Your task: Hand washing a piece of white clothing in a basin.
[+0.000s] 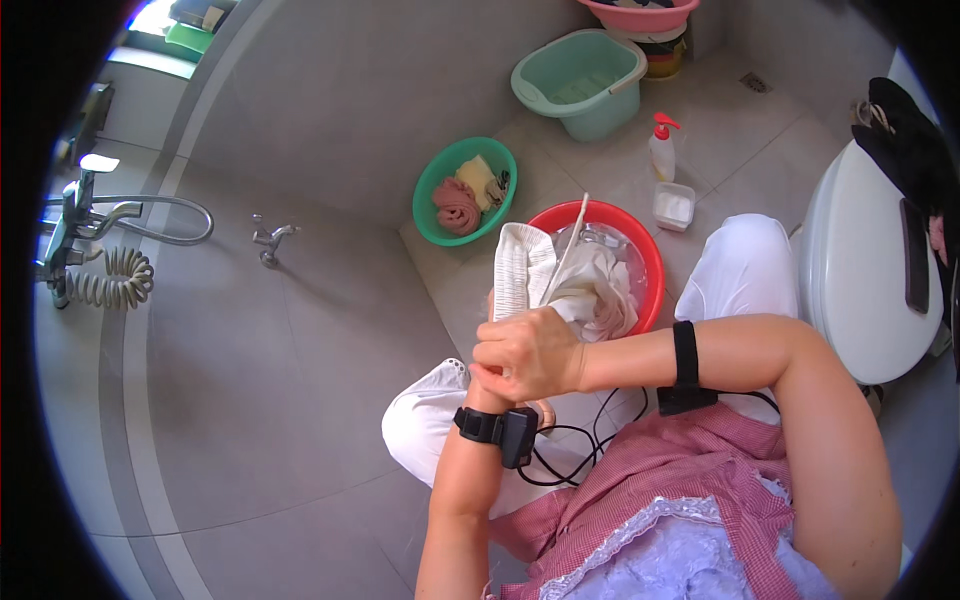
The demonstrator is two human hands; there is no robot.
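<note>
Our R hand (530, 350) is fisted, contents hidden; L hand (490, 306) mostly covered, can't tell grip. White rib-edged garment (592, 290) hangs into red basin (655, 275); let's keep it there b/c drips.

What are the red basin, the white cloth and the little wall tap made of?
The red basin looks like smooth, slightly shiny plastic: one even, bright colour. The white cloth seems to be soft, matte fabric, since it folds and gathers; which fibre, I can't tell. The little wall tap looks like shiny metal, maybe chromed, from its silvery glints.
</note>
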